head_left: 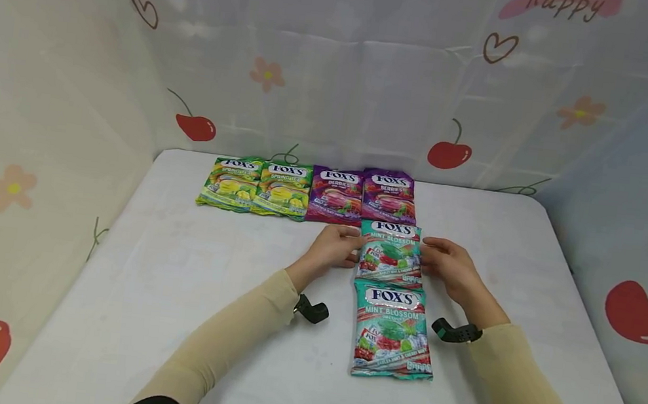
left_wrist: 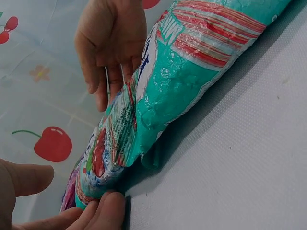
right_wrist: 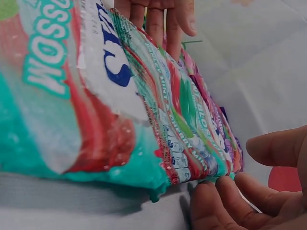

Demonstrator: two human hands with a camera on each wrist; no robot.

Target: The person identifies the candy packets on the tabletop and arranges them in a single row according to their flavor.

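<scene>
Two teal Fox's Mint Blossom candy bags lie in a column on the white table. My left hand [head_left: 332, 249] is at the left edge of the upper mint bag [head_left: 391, 255], its fingertips [left_wrist: 111, 207] right at the bag's side and the thumb raised apart. On the opposite side, my right hand [head_left: 452, 268] has its fingertips [right_wrist: 225, 189] along the right edge, thumb also lifted away. Neither hand grips the bag. The lower mint bag [head_left: 393, 331] lies nearer me, its top against the upper one's bottom edge.
Behind, a row holds two green Springtea bags [head_left: 282, 189] on the left and two purple Berries bags [head_left: 390, 197] on the right. The upper mint bag meets the rightmost purple one. A printed curtain [head_left: 358, 100] rises at the table's [head_left: 222, 264] back edge.
</scene>
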